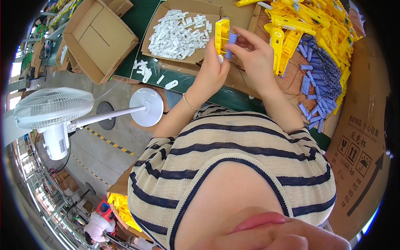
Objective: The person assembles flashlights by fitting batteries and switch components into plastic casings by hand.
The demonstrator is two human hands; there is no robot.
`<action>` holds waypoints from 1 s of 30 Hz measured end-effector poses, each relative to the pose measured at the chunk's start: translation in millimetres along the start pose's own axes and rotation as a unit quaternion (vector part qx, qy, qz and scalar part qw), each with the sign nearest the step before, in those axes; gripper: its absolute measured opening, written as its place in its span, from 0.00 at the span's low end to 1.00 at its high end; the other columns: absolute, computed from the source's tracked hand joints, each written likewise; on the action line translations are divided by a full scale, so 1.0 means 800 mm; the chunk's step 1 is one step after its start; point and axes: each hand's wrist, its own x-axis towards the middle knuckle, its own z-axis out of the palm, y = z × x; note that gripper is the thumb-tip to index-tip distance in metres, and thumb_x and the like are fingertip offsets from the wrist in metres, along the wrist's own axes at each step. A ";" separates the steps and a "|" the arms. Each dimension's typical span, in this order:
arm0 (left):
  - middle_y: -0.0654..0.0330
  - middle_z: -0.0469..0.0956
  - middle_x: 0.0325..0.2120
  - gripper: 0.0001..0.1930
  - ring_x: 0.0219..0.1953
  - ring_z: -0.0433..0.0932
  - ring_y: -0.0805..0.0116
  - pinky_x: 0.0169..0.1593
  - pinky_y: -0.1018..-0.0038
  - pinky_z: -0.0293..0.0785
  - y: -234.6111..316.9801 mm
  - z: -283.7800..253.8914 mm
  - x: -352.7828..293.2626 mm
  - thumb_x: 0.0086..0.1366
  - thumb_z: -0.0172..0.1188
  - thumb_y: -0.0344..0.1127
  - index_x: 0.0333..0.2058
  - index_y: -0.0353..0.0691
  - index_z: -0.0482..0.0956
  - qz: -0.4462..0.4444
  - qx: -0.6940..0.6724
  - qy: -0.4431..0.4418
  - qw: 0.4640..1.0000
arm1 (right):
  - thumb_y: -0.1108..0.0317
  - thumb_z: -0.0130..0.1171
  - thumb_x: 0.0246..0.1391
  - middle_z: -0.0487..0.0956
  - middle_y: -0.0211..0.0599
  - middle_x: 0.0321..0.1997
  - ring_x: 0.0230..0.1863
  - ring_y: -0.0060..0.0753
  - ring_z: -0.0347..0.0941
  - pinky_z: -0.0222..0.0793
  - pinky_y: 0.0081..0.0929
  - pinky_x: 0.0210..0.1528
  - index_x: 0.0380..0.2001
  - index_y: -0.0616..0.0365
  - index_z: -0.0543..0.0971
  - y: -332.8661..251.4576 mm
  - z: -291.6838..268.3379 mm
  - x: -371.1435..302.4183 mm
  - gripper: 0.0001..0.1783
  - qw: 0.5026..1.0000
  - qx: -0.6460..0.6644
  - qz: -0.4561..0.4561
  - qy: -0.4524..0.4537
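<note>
Over the near edge of the bench, my left hand [213, 68] grips a yellow plastic housing [221, 33], held upright with its ribbed side facing right. Thumb and index finger of my right hand [257, 56] pinch a purple-blue cylindrical battery [231, 43] against the open side of that housing. Whether the battery is seated inside cannot be made out. A small white part [220, 59] shows at the housing's lower end, by my left thumb. To the right lie a heap of similar batteries [321, 83] with dark wires and a pile of yellow housings [293, 25].
A shallow cardboard tray [146, 49] of small white plastic parts [177, 35] stands beyond my left hand. Loose white pieces [146, 71] lie on the green bench [233, 96]. An empty carton [98, 39] and a white fan [54, 109] stand left; a tall carton [358, 137] stands right.
</note>
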 end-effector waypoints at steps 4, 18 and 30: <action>0.40 0.61 0.50 0.28 0.54 0.65 0.48 0.56 0.64 0.61 -0.006 0.000 0.001 0.62 0.46 0.24 0.59 0.28 0.47 0.029 0.023 0.003 0.999 | 0.76 0.63 0.44 0.78 0.41 0.33 0.32 0.28 0.76 0.74 0.21 0.36 0.43 0.65 0.78 0.019 0.005 -0.001 0.19 0.990 -0.038 -0.135 0.014; 0.45 0.61 0.52 0.32 0.54 0.65 0.56 0.56 0.68 0.61 0.006 -0.017 0.002 0.61 0.47 0.24 0.61 0.30 0.43 -0.003 0.002 -0.046 0.999 | 0.75 0.63 0.47 0.80 0.40 0.33 0.31 0.21 0.76 0.72 0.18 0.37 0.40 0.66 0.77 0.013 -0.014 0.020 0.14 0.998 -0.013 0.019 -0.066; 0.41 0.63 0.47 0.29 0.50 0.67 0.46 0.53 0.61 0.64 -0.001 -0.010 -0.007 0.59 0.49 0.26 0.58 0.30 0.48 0.013 0.042 -0.010 0.999 | 0.73 0.64 0.46 0.81 0.36 0.31 0.33 0.24 0.77 0.73 0.19 0.37 0.35 0.64 0.78 -0.003 -0.006 0.013 0.12 0.989 -0.111 -0.051 -0.085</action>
